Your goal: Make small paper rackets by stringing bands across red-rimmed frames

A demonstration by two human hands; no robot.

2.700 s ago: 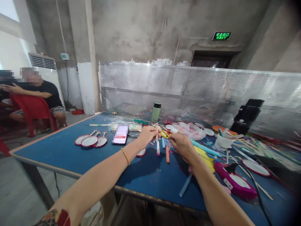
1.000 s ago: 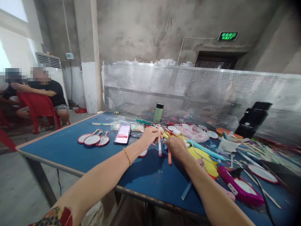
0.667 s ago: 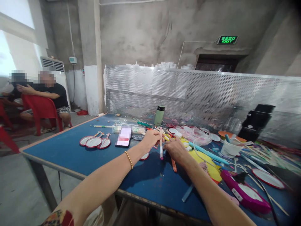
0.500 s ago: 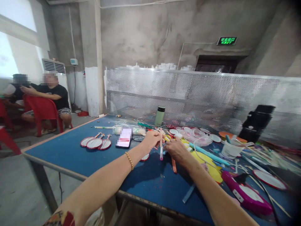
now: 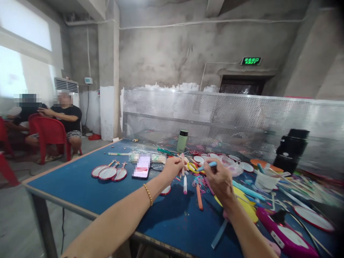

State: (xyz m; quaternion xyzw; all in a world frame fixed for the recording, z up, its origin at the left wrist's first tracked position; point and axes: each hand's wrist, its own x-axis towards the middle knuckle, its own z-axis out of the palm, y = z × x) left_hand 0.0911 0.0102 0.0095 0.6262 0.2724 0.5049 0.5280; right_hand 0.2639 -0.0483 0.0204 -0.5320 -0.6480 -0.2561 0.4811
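Legible text: one item. Green illuminated sign (image 5: pixel 251 61), mounted on the concrete wall above the dark doorway: the word "EXIT" in Latin capitals, beneath a row of characters too small to read. Phone (image 5: pixel 141 167) screen on the desk: blurred, unreadable. No other lettering can be read.

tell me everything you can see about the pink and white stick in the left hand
The pink and white stick is a slim, straight rod, plastic by its look, pale pink along most of its length with a white lower end. It hangs close to upright over the blue table, its white tip just above or on the surface; which one cannot be told. The left hand pinches it near the top, with a short pink stub showing above the fingers.
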